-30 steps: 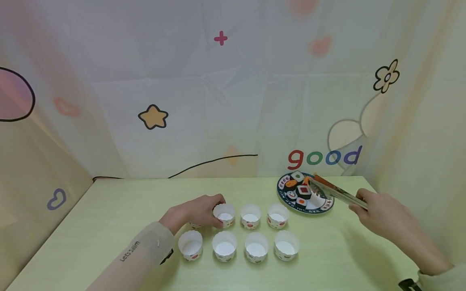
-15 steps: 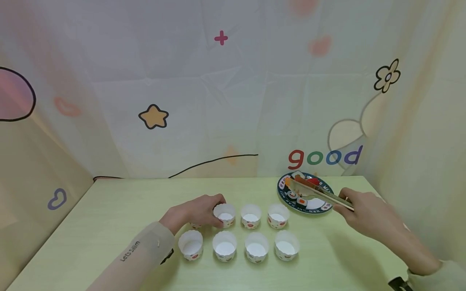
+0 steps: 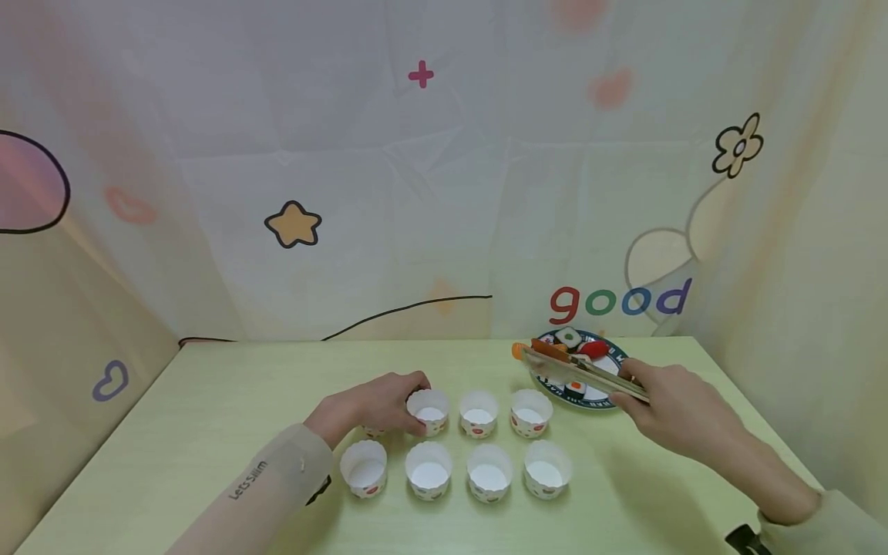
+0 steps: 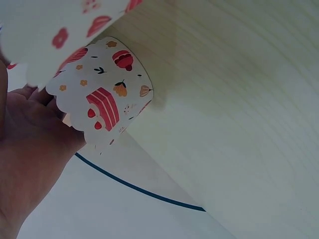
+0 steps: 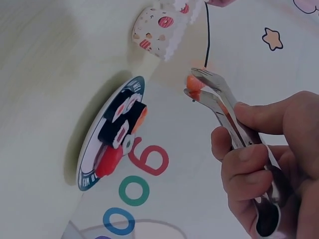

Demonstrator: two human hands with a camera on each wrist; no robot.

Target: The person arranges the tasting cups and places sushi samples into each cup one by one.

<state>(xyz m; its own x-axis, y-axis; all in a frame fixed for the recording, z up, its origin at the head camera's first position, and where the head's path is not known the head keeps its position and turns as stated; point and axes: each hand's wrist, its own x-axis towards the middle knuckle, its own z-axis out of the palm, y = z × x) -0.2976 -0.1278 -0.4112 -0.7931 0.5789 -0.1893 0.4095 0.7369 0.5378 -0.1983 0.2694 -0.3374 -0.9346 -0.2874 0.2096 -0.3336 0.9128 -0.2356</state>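
Leftmost from where I stand, a pale sleeve (image 3: 257, 486) reaches in over the light green surface (image 3: 208, 432), well inside its left edge. Out of it comes the left hand (image 3: 378, 401), thumb and fingers curved round the gripped cup (image 3: 428, 412), a white paper one printed with cakes and flowers, second in the back row. Behind the wrist, the first cup of that row (image 3: 373, 431) is mostly hidden. Just nearer the surface's front, the front row begins with a leftmost cup (image 3: 364, 468) and runs on through a second (image 3: 428, 470), a third (image 3: 489, 472) and a fourth (image 3: 547, 469), all mouths up. Beyond the held one, the back row ends with two more cups (image 3: 530, 413).

Farther right, an orange piece (image 3: 518, 351) is pinched between the tips of silver tongs (image 3: 583, 373), raised above the surface and just past the left rim of a round plate (image 3: 598, 401). That plate, blue-edged, sits by the surface's back edge, towards its back right corner, carrying sushi pieces: a green-centred roll (image 3: 569, 337), a red-topped piece (image 3: 594, 349) and an orange-centred roll (image 3: 575, 387) among them, others partly covered. Rightmost, the right hand (image 3: 687, 408) holds the tongs, thumb and fingers wrapped about the handles, near the surface's right edge.
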